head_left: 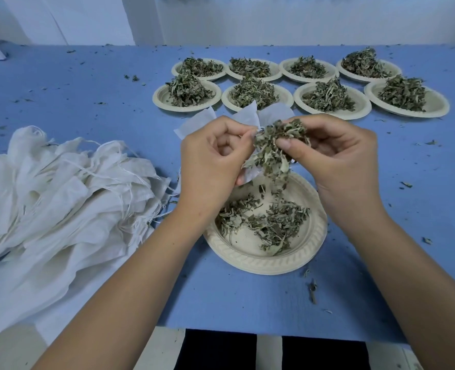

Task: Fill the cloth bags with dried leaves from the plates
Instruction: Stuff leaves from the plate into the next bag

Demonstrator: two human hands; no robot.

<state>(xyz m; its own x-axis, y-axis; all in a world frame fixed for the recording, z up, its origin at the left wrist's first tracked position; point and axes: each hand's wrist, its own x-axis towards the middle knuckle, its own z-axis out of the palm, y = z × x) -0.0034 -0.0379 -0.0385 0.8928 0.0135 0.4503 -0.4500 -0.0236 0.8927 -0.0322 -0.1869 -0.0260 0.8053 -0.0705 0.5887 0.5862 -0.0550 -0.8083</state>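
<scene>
My left hand (213, 158) pinches the rim of a small white cloth bag (250, 173) above a cream paper plate (247, 259). My right hand (341, 158) grips a bunch of dried green leaves (277, 145) at the bag's mouth. A few leaves dangle and fall toward the plate. More dried leaves (271, 225) lie spread on that plate. Most of the bag is hidden behind my left hand and the leaves.
Several cream plates heaped with dried leaves (327, 98) stand in two rows at the back of the blue table (87, 97). A pile of white cloth bags with drawstrings (61, 198) lies at the left. Flat white bags (194, 124) lie behind my hands. Leaf crumbs dot the table.
</scene>
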